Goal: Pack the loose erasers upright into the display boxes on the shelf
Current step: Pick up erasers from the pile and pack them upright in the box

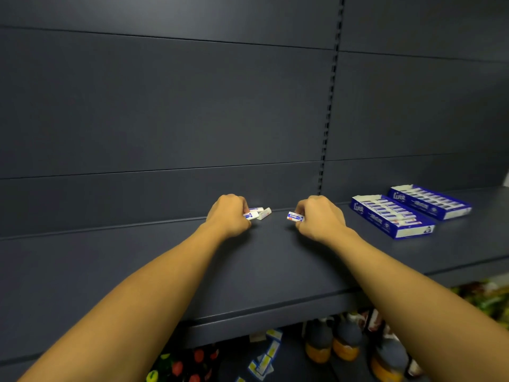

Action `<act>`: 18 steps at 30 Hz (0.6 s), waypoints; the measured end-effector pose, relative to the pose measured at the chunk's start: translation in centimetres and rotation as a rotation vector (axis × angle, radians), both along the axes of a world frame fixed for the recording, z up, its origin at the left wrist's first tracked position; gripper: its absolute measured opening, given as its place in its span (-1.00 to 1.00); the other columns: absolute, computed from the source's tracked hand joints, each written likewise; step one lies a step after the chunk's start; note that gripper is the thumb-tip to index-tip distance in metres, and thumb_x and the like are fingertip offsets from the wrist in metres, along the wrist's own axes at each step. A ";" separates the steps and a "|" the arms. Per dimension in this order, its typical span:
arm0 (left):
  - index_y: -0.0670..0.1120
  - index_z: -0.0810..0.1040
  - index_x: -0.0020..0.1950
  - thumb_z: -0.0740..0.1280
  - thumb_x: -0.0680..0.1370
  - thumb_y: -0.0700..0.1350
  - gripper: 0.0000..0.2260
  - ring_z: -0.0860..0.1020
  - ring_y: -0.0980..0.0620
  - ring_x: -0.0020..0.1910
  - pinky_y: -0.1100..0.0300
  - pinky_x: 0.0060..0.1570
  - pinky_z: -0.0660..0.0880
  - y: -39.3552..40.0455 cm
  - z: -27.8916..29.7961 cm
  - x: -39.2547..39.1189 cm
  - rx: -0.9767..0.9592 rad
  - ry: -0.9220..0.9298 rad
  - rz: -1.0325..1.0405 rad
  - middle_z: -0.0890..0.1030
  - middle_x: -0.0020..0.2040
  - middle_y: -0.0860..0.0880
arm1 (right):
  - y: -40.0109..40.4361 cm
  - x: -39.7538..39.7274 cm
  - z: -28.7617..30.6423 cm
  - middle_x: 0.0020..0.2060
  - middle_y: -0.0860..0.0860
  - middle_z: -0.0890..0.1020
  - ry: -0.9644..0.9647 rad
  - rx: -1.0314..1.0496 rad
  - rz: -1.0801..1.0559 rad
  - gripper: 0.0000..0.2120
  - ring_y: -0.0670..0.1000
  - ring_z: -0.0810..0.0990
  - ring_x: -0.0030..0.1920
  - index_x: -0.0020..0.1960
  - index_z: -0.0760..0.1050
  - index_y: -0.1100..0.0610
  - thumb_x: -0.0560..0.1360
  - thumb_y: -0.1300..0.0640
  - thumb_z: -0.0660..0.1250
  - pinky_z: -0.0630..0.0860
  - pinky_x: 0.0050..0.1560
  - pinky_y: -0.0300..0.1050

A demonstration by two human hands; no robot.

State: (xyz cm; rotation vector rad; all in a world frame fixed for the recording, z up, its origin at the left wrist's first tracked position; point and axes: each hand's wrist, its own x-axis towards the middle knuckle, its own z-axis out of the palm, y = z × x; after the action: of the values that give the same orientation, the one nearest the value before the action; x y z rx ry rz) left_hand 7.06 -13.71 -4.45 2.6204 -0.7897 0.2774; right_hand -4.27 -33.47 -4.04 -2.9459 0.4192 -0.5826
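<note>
**Inspector A:** Loose erasers first. One eraser (295,216), white with a blue sleeve, is pinched at the fingertips of the right hand (319,217), sticking out to the left of them, just above the shelf (275,257). Fingers curled, gripping it.

**Inspector B:** And the left hand (228,213)?

**Inspector A:** Fingers curled also, holding a second eraser (250,215) that pokes out to the right of the knuckles. Just beyond those fingertips, toward the back wall, two more loose erasers (261,212) lie flat on the shelf. Whether the fingers touch them, I cannot tell.

**Inspector B:** The boxes?

**Inspector A:** Two blue display boxes, well to the right of the right hand's fingers, side by side and angled. The nearer box (392,216) shows rows of erasers packed inside; the farther box (429,201), behind and right of it, likewise. Neither hand touches either box.

**Inspector B:** Surroundings?

**Inspector A:** Dark panelled back wall (165,106) with a slotted upright (329,106) behind the hands. Below the shelf edge, bottles (344,343) and coloured packets (187,365), blurred.
</note>
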 end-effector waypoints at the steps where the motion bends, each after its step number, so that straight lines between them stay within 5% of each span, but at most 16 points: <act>1: 0.02 0.55 -0.07 0.44 0.43 -0.13 -0.86 0.56 -0.05 -0.05 0.05 -0.05 0.58 -0.6 -0.1 -0.2 0.005 0.004 -0.009 0.55 0.01 -0.02 | -0.4 -0.4 -0.1 0.00 -0.02 0.57 -0.002 0.003 -0.008 -0.83 0.05 0.55 0.05 0.04 0.62 -0.02 0.45 0.11 0.40 0.58 -0.08 -0.01; 18: 0.03 0.53 -0.13 0.44 0.44 -0.19 -0.84 0.58 -0.02 -0.09 0.02 -0.02 0.62 -12.6 2.8 -5.9 -0.023 0.010 -0.085 0.58 -0.07 0.01 | -11.5 -7.1 2.5 -0.03 -0.05 0.61 -0.077 0.078 -0.058 -0.84 0.02 0.55 -0.04 -0.02 0.62 -0.03 0.42 0.15 0.40 0.48 -0.17 -0.10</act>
State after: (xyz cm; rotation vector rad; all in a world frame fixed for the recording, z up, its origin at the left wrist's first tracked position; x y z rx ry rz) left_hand 1.16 -26.35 -1.64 2.5576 -0.8864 0.2475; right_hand -11.35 -44.93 -1.53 -2.8355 0.5087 -0.6687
